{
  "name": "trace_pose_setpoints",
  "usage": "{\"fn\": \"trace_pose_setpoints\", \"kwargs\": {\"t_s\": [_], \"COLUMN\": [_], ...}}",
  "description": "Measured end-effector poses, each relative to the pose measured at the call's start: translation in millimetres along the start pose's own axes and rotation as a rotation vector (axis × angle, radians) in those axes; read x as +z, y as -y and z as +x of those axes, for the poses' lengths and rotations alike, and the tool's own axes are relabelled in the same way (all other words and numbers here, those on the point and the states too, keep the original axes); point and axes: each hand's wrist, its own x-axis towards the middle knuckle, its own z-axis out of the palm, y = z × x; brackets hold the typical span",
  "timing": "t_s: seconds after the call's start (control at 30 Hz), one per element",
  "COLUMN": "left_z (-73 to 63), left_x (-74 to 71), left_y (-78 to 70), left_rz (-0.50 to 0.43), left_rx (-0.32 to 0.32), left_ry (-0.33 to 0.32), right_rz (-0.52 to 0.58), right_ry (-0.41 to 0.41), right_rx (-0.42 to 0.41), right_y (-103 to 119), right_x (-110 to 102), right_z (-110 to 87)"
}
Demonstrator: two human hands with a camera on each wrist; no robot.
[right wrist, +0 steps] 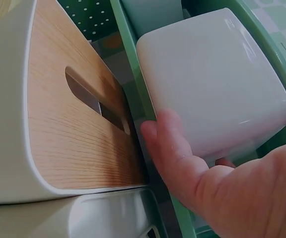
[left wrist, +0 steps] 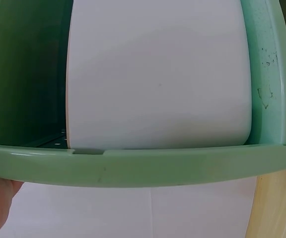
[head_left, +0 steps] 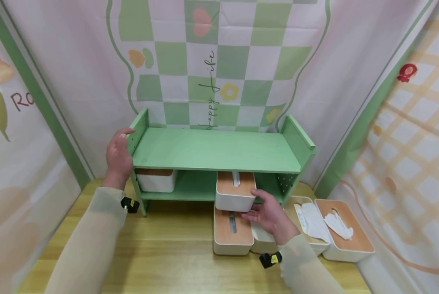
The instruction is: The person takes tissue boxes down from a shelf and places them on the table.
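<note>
My right hand point(head_left: 269, 214) grips a white tissue box point(head_left: 234, 201) with a wood-look lid and a tissue tuft in its slot. Its thumb lies at the lid's right edge, and the fingers reach beneath. In the right wrist view, the box point(right wrist: 215, 82) sits at the opening of the green shelf point(head_left: 219, 149), partly over its lower board. My left hand point(head_left: 119, 159) holds the left side panel of the shelf near its top. Below that hand, another tissue box point(head_left: 156, 182) stands inside the lower level at the left end, as the left wrist view also shows.
On the wooden table point(head_left: 160, 253), a tissue box point(head_left: 234, 245) stands just below the held one, with a partly hidden white box point(head_left: 261, 237) beside it. Two more tissue boxes, one pale-lidded point(head_left: 300, 200) and one wood-lidded point(head_left: 363, 228), stand right. A patterned curtain point(head_left: 234, 61) hangs behind.
</note>
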Motion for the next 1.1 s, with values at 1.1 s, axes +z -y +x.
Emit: {"fn": "trace_pose_setpoints", "kwargs": {"t_s": [1.1], "left_z": [-0.5], "left_x": [1.7], "left_y": [4.1], "left_rz": [0.009], "left_rx": [0.036], "left_ry": [-0.026], "right_rz": [-0.149], "right_ry": [0.065], "right_rx": [-0.040], "right_y": [5.4], "right_x": [-7.0], "right_z": [-9.4]}}
